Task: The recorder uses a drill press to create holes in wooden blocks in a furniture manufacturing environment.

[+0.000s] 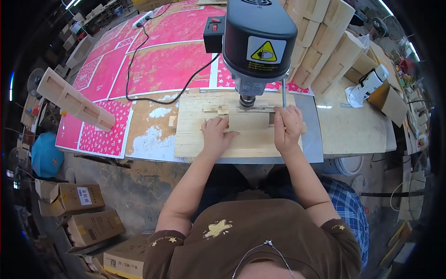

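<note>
My left grip [216, 135] was spread, thumb out to the side, resting at the left end of a pale wooden panel [251, 120]. My right grip [288, 126] was curled around the lower end of a metal lever [284, 93] on the drill press [260, 35]. The panel lay between the two on a wooden base board [195, 144], just my side of the drill chuck [246, 101]. Farther out, the desk [341, 135] carried pink printed sheets [167, 69].
</note>
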The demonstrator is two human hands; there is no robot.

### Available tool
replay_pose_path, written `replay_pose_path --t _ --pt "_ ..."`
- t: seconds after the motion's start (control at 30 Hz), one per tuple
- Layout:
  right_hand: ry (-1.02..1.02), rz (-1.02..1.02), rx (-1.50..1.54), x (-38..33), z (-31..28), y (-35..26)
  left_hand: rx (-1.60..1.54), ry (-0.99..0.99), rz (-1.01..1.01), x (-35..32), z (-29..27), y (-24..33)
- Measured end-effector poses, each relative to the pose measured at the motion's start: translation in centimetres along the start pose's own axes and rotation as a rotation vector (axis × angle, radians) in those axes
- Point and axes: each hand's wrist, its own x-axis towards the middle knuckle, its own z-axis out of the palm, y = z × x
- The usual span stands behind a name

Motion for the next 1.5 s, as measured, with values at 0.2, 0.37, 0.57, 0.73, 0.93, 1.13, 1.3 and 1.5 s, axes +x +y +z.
replay_pose_path --t 0.2,0.37,0.57,0.73,0.93,1.13,1.3,1.5 --pt "-0.026 -0.071 -0.03 1.1 -0.7 -0.2 -0.003 -0.057 -0.014 0.0 0.0 -0.4" --pt "0.012 0.106 -0.06 10.8 -2.8 -3.0 0.007 0.028 0.006 0.1 -0.3 -0.7" --pt "-0.025 0.221 -0.043 18.4 -0.4 3.3 -0.04 -0.037 -0.003 1.0 0.3 0.1" --pt "-0.014 0.4 0.152 11.6 -0.6 2.3 -0.267 -0.104 -0.164 1.1 -0.2 -0.2" --pt "-0.592 0.155 -0.318 -0.4 -1.9 4.6 -0.259 -0.052 -0.043 1.6 -0.5 -0.8" --pt "-0.589 0.07 -0.334 -1.3 -2.8 3.7 -0.32 0.012 -0.056 -1.2 -7.4 -2.0" --pt "-0.652 0.091 -0.289 -1.4 -3.7 3.0 -0.741 0.056 -0.609 -2.6 -15.4 -2.9" --pt "-0.657 0.06 -0.226 -1.6 -2.8 0.9 -0.803 -0.076 -0.937 -1.6 -15.9 -0.4"
